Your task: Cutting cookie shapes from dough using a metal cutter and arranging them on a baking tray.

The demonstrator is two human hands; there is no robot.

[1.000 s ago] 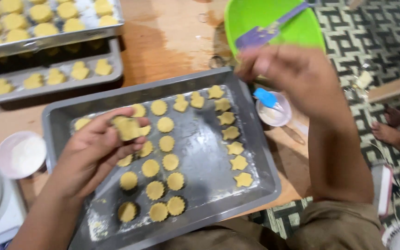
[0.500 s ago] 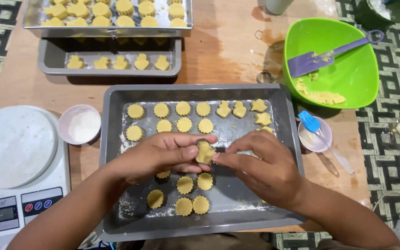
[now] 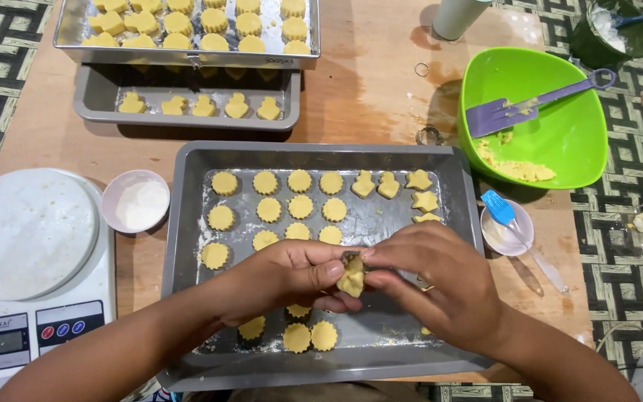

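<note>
Nearest the camera, both hands meet over the middle of the tray (image 3: pixel 187 298). The left hand (image 3: pixel 292 275) and right hand (image 3: pixel 440 286) each pinch the same dough piece (image 3: pixel 352 281) — thumbs and fingertips closed on it from opposite sides, so it sits right between them, lifted just above the tray floor. A small dark bit, perhaps a cutter, shows at its top; I cannot tell for sure. The piece hangs roughly upright, longer top to bottom. Neither hand is nearer; both touch it. Beneath and beyond lie rows of cut cookies (image 3: pixel 284 197). Further off — a green bowl (image 3: pixel 560 141) with a purple spatula (image 3: pixel 530 104), right of the tray.
</note>
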